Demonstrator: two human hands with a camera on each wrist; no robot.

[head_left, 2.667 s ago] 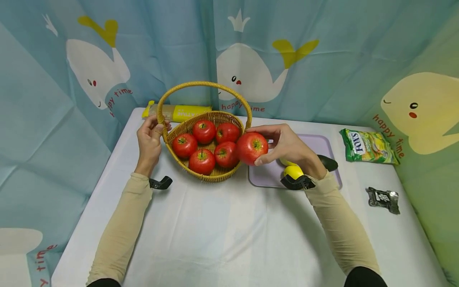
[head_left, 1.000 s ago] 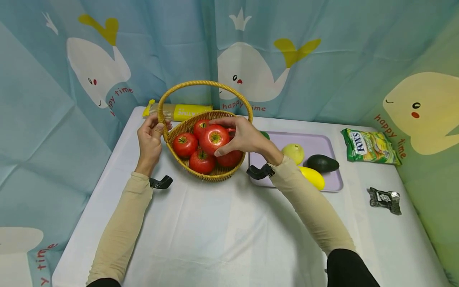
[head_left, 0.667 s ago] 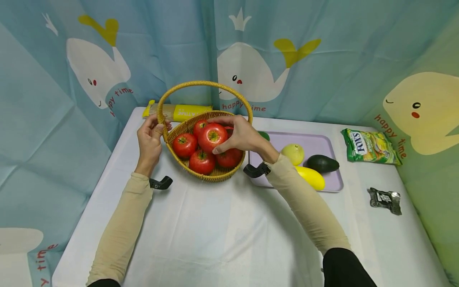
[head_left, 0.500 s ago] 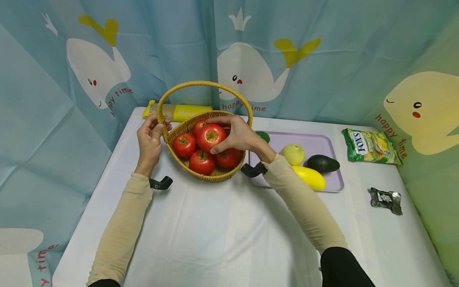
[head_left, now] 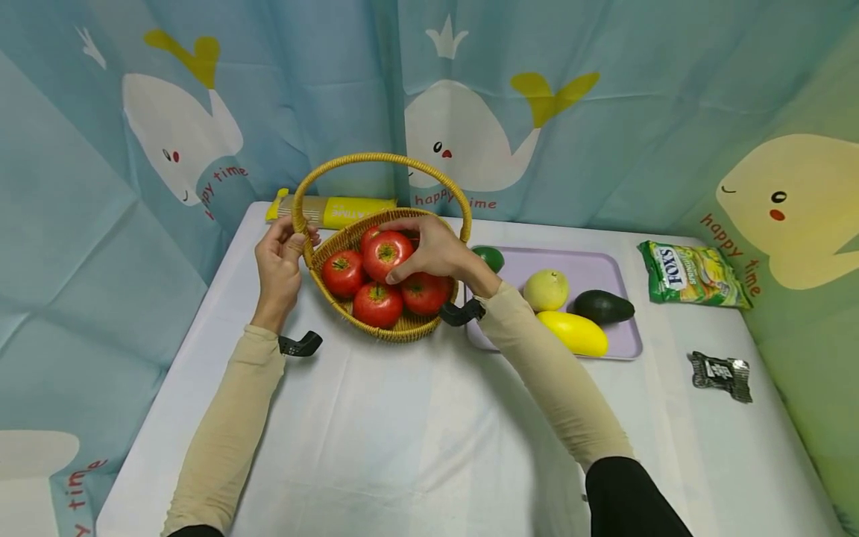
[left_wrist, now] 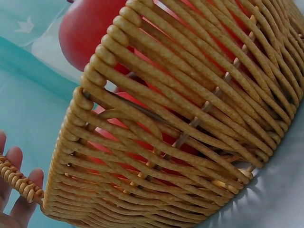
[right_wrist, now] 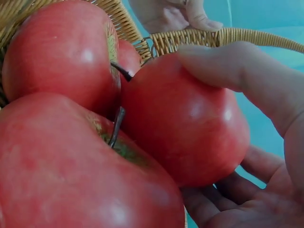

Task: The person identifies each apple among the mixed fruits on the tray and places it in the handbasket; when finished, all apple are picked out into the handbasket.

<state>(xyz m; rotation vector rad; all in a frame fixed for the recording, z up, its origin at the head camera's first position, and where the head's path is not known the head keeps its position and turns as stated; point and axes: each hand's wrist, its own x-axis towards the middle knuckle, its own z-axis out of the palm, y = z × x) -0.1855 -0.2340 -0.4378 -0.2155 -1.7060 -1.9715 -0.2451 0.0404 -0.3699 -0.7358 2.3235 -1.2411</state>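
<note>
A wicker basket with a tall arched handle stands toward the back of the table, with several red apples inside. My left hand grips the lower left end of the handle; in the left wrist view its fingers curl about the wrapped cane. Between thumb and fingers, my right hand holds another apple over the basket's middle. Seen from the right wrist, the held apple sits right against the stemmed apples beside it. The right hand partly covers the basket's back right side.
Right of the basket, a lilac tray bears a pale green round fruit, a yellow oblong fruit, an avocado and a green item. A yellow noodle pack, a green candy bag and a black wrapped snack lie around.
My right hand has carried the apple leftward from the basket's right rim to over its middle, lowering it among the others. The left hand has kept its grip on the handle.
</note>
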